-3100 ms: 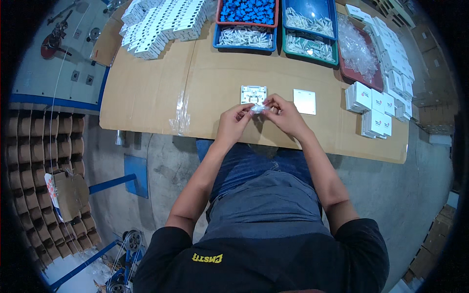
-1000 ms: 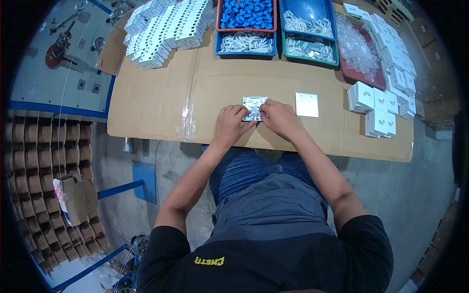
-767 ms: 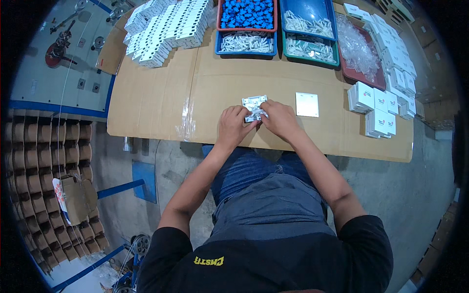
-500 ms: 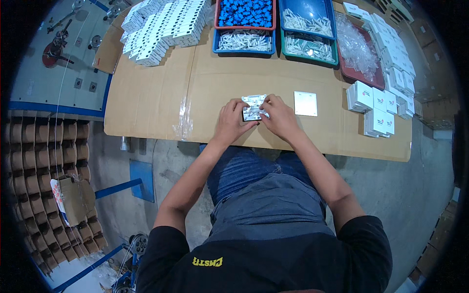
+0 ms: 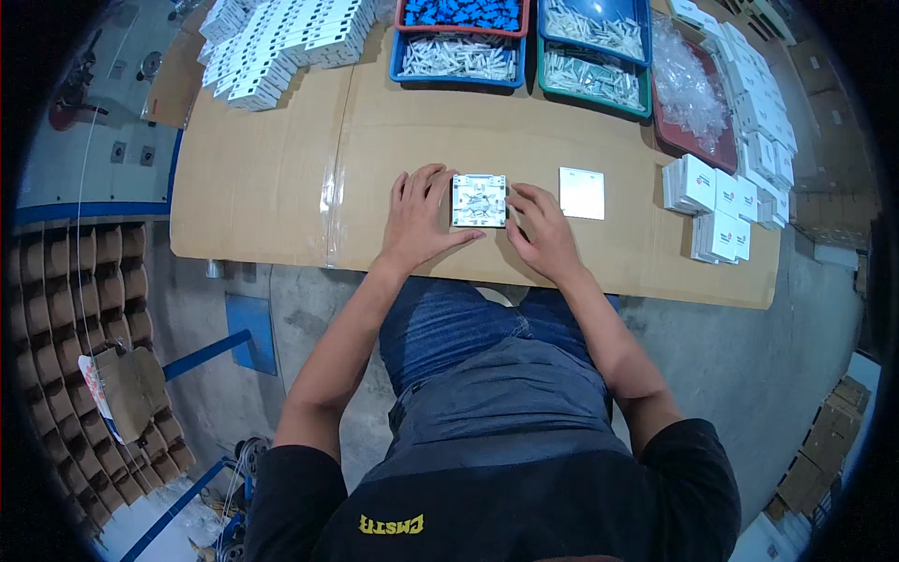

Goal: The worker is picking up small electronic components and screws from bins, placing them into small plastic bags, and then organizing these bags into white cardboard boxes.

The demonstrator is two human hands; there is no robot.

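A square white box-like piece (image 5: 478,201) with dark edges and a patterned, glossy top lies on the cardboard-covered table in front of me. On its left side rests my left hand (image 5: 420,214), fingers spread and thumb stretched along the near edge. My right hand (image 5: 543,232) is at its right side, fingers loosely curved and apart, the fingertips close to the edge. Whether the fingertips touch the piece is hard to see. To the right of my right hand lies a flat, plain white square plate (image 5: 582,193).
Trays of blue parts (image 5: 459,14) and white slender parts (image 5: 459,59) stand at the far side. A red tray (image 5: 698,140) holds clear plastic bags. White boxes are stacked at far left (image 5: 281,47) and right (image 5: 723,225). Cardboard (image 5: 365,140) covers the table.
Both hands have drawn apart from the top of the square piece, which now lies uncovered between them. The whole view has shifted slightly.
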